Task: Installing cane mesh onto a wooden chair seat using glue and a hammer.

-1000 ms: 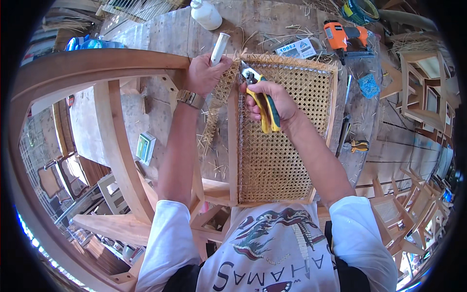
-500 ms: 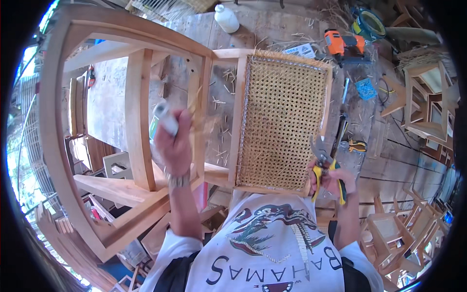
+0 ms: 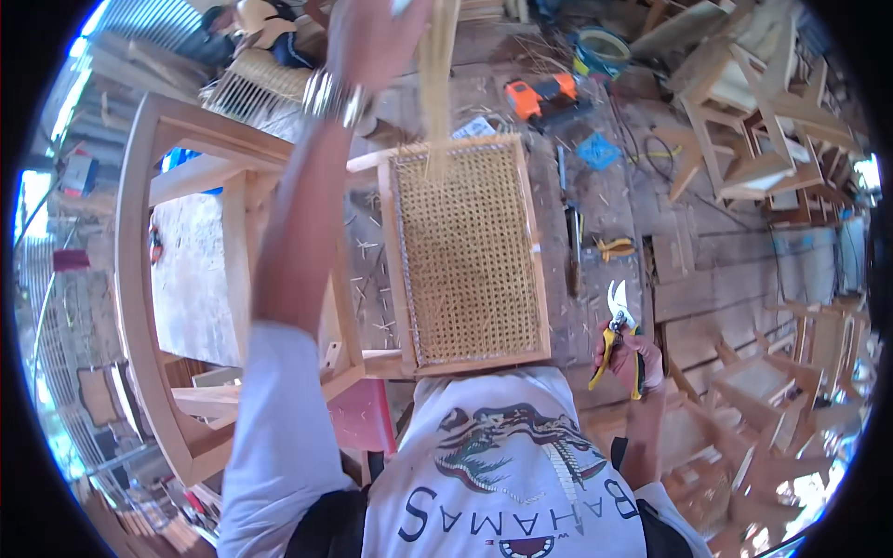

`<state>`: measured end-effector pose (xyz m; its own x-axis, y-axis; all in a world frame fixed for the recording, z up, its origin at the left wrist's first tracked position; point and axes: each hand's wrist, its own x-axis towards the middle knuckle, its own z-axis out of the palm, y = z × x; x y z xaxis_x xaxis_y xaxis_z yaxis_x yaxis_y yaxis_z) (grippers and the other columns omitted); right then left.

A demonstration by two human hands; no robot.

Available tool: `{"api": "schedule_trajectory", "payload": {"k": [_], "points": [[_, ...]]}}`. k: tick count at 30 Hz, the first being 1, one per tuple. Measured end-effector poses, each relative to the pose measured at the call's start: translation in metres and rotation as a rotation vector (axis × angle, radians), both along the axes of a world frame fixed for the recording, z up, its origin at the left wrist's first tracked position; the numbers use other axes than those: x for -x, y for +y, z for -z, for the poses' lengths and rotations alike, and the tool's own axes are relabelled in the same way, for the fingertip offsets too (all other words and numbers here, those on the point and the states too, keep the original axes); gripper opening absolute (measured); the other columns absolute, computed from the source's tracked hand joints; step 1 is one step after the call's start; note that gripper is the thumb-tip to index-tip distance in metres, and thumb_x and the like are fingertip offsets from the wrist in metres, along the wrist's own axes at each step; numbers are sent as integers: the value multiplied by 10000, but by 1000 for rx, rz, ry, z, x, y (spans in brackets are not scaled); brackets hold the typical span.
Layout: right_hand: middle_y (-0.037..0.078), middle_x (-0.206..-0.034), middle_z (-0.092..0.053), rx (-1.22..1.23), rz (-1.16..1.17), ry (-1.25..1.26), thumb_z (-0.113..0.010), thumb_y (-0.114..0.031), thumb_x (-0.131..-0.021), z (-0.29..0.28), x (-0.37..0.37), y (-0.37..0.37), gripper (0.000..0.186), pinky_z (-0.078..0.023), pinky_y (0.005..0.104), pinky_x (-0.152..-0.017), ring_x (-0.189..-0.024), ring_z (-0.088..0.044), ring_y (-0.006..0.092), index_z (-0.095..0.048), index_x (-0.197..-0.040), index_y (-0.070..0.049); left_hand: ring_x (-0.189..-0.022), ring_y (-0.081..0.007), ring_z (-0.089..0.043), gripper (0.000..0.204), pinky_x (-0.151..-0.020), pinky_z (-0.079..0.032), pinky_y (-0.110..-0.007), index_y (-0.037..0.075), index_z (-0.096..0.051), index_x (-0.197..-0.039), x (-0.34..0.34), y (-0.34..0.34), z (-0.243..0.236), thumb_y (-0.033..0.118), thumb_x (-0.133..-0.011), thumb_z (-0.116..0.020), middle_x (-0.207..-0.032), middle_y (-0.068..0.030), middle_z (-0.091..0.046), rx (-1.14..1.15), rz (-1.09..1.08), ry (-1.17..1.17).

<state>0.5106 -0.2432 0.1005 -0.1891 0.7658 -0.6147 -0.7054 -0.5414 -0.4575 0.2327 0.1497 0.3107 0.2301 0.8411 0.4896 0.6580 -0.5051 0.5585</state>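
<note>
My left hand (image 3: 367,46) is raised at the top edge, blurred and partly cut off, so its fingers are unclear. A pale woven cane strip (image 3: 437,84) hangs blurred beside it over the upper end of a rectangular, cane-webbed seat frame (image 3: 465,251). My right hand (image 3: 642,358) is closed on yellow-handled pruning shears (image 3: 621,335), blades pointing up, just right of the seat's lower corner. A wooden chair frame (image 3: 135,279) stands at the left, behind my left arm.
On the workbench (image 3: 595,298) lie an orange nail gun (image 3: 539,96), a blue mesh piece (image 3: 598,149), yellow pliers (image 3: 614,248) and cane scraps. A tub (image 3: 600,54) sits behind. Wooden chairs (image 3: 753,121) are stacked at right. Another person (image 3: 260,28) is at the upper left.
My left hand has moved up and forward to the top edge, with the cane strip beside it. My right hand and shears moved from over the webbing to the seat's right. The view has shifted.
</note>
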Motion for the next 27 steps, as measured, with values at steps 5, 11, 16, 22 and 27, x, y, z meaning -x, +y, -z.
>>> {"api": "schedule_trajectory", "payload": {"k": [5,11,16,22,27], "points": [[141,-947,-596,14,217,-124,-621,-347,-827,-2,39,-64,597,-508,438,-807,-835,-612,276,-467,-1293,-8,-633,-251,-656,365,-597,-502,-383,41,-637,-1136,-56,81,-43,311,-892,-663,-742,-138,-671,57,379,-252],[106,-932,-595,242,533,-270,-583,-323,-917,38,68,-118,432,-497,427,-788,-817,-590,224,-520,-1230,-32,-677,-230,-706,355,-603,-530,-370,25,-642,-1070,1,11,84,324,-882,-676,-758,-125,-695,141,289,-152],[112,-919,-640,361,106,-1116,-655,-349,-918,107,29,-91,385,-504,383,-780,-830,-627,231,-612,-1119,-24,-703,-268,-669,454,-638,-502,-399,46,-682,-946,110,-90,221,491,-855,-679,-757,-120,-687,515,-235,6],[294,-1271,-557,300,-221,-1979,-624,-537,-875,168,-29,-30,739,-411,503,-1027,-1214,-517,449,-480,-1356,6,-723,-275,-645,556,-666,-500,-412,21,-642,-1094,152,-253,269,464,-782,-767,-803,-168,-668,776,-195,176],[276,-1374,-460,195,-347,-2366,-564,-544,-912,239,-51,6,778,-354,552,-1065,-1248,-455,470,-399,-1417,23,-821,-290,-660,370,-696,-523,-401,78,-617,-1190,183,-304,328,251,-875,-703,-946,-141,-664,936,-176,-579]]}}
